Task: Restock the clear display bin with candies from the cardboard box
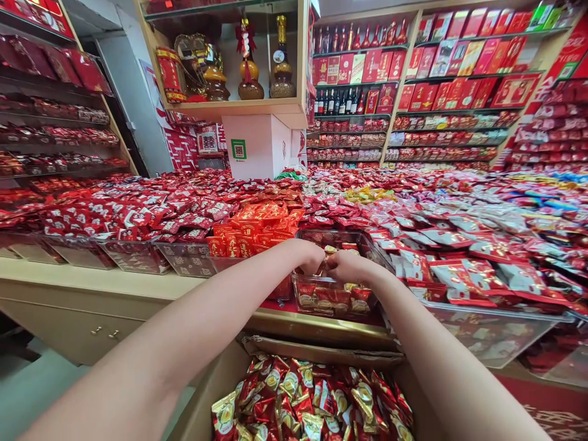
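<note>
Two hands at a clear bin: your left hand point(313, 260) and right hand point(346, 267) sit side by side over the front part of the clear bin point(328, 285), both curled downward; whether either grips a packet cannot be told from this view. The red-and-gold packets point(324, 299) in this bin lie below the hands and also just beyond them, at mixed angles with no shared long axis; neither hand is plainly nearer. The bin stands at your edge of the worktop point(142, 283), between orange packets point(266, 223) on your left and white-and-red packets point(459, 278) on your right. Lower, and closer to your body, an open carton point(206, 389) holds similar packets point(298, 392)
</note>
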